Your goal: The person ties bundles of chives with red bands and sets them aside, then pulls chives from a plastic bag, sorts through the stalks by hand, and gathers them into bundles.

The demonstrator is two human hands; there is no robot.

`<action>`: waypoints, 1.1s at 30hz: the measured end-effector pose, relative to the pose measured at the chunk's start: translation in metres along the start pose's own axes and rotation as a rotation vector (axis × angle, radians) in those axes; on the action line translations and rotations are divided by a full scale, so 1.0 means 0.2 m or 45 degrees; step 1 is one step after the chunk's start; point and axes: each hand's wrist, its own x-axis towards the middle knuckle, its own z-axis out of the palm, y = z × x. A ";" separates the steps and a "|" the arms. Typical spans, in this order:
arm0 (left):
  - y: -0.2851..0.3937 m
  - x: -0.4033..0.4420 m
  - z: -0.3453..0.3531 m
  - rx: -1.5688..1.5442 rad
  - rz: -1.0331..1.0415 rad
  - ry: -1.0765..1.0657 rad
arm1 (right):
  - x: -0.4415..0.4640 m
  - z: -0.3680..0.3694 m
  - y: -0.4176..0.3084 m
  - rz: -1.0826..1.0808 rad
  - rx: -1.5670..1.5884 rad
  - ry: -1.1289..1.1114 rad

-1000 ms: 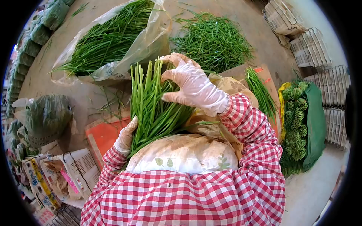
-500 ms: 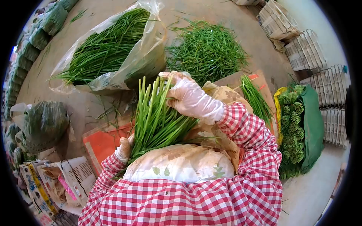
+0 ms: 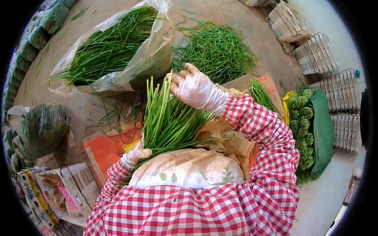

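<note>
A loose bunch of long green stalks (image 3: 167, 122), chive-like with pale cut ends pointing up, leans over my lap. My left hand (image 3: 136, 153), in a soiled white glove, is closed around its lower left side; the bunch hides some of its fingers. At the upper right of the bunch, my right hand (image 3: 199, 90), gloved too, pinches at the pale tip of a stalk, with another finger raised. The exact hold of its fingertips is partly hidden. A stained white apron (image 3: 185, 167) covers my lap beneath the stalks.
Ahead lie an open plastic bag (image 3: 157, 51) of green stalks and a heap of short green cuttings (image 3: 220, 51). Several stalks (image 3: 262, 96) rest on a board at right. Tied bundles (image 3: 305, 126) stand beside green cloth (image 3: 323, 131). Crates (image 3: 336, 94) line the right side.
My right hand has moved slightly up, and one finger now points upward. More of my left hand shows beside the bunch. The stalks have shifted a little.
</note>
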 end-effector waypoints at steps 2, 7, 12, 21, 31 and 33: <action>0.04 0.03 0.05 0.053 -0.041 0.069 | -0.01 0.02 -0.02 0.101 0.039 -0.285; 0.10 0.04 0.10 0.204 -0.089 0.207 | -0.03 0.03 0.05 0.171 -0.060 -0.222; 0.02 0.02 0.05 0.291 -0.105 0.377 | -0.16 0.03 0.64 0.906 -0.421 -0.437; 0.26 0.09 0.25 0.638 -0.254 0.318 | 0.15 -0.38 0.21 0.661 0.783 -0.376; 0.22 0.05 0.25 0.997 -0.215 0.236 | -0.09 -0.18 -0.08 0.313 0.694 -0.304; 0.26 0.10 0.32 0.814 -0.178 0.226 | -0.11 -0.15 -0.10 0.155 0.366 -0.247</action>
